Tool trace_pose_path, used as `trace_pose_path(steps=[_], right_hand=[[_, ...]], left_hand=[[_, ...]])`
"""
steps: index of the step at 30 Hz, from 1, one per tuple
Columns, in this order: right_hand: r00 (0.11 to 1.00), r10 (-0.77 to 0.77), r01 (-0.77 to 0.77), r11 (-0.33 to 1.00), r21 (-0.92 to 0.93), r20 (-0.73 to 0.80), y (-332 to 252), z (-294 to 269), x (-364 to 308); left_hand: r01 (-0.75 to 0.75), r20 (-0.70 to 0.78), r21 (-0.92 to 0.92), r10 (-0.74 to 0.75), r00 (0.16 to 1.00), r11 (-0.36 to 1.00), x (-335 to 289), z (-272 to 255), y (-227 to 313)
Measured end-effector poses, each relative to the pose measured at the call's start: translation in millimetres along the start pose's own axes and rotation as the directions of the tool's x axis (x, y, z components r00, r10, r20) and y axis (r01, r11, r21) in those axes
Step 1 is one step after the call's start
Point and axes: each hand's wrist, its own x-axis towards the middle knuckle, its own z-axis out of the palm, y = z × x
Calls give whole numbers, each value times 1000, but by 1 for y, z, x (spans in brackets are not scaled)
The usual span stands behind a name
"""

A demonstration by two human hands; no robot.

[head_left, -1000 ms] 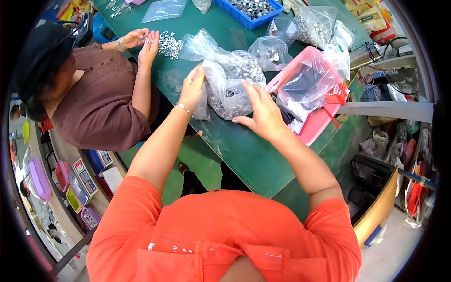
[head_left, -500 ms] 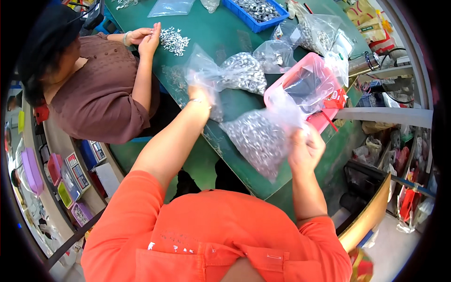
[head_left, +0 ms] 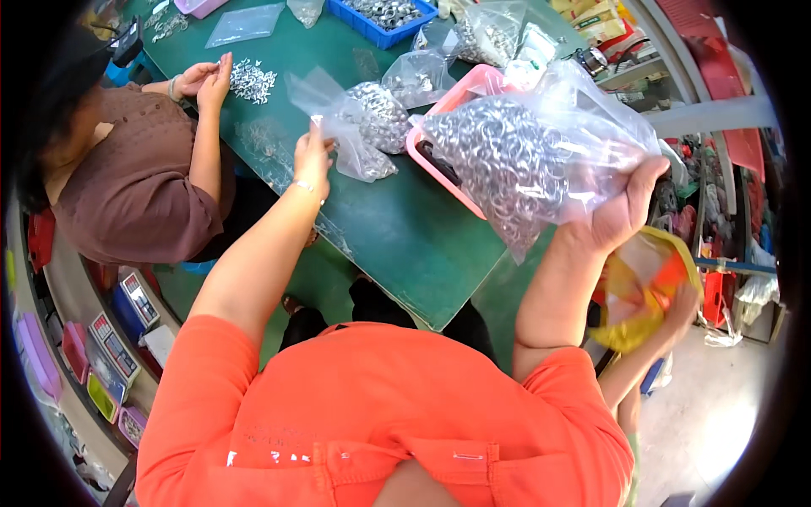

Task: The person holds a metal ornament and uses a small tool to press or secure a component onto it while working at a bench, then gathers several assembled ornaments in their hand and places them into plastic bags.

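My right hand [head_left: 623,203] is closed around the gathered top of a clear plastic bag of shiny metal pieces [head_left: 507,156]. That bag is lifted and tilted, partly covering a pink plastic basket [head_left: 439,173]. My left hand [head_left: 312,160] is at the table's near left edge, its fingers closed on the loose film of another clear plastic bag [head_left: 325,97]. Beside that film lies a filled bag of metal parts [head_left: 378,117], with a smaller bag [head_left: 365,160] in front of it.
On the green table [head_left: 405,245] are a pile of small metal pieces [head_left: 252,82], a blue tray [head_left: 380,34] and more bags. A person in brown [head_left: 144,177] sits at left, hands together. At right, another person's hand [head_left: 684,306] holds a yellow bag [head_left: 629,334].
My right hand has raised the bag of metal pieces up and to the right. My left hand has shifted left. The view has turned, and a yellow bag with another person's arm has appeared at right.
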Motion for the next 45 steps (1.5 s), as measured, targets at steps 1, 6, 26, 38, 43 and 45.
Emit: trace_pose_path(steps=[1,6,26,38,43,45], right_hand=[[1000,-20,20,1000,21,-1,-2,1,4],[996,-28,17,992,125,84,-9,41,-8],[688,496,-419,868,-267,531,105,246,-210],[6,730,-293,655,-697,684,216,351,-312],[-22,761,-365,597,-714,648,247,379,-347],[-34,746,-400,599,-693,665,257,400,-361]], left_hand=[[28,-38,14,-28,999,1000,-12,-4,4],[-63,-41,43,65,997,997,-89,-41,23],[-445,570,-611,754,327,655,-444,-275,221],[-427,457,-565,699,551,706,-486,-326,178],[-427,426,-550,681,595,718,-484,-361,186],[-422,432,-531,663,611,735,-485,-383,193]])
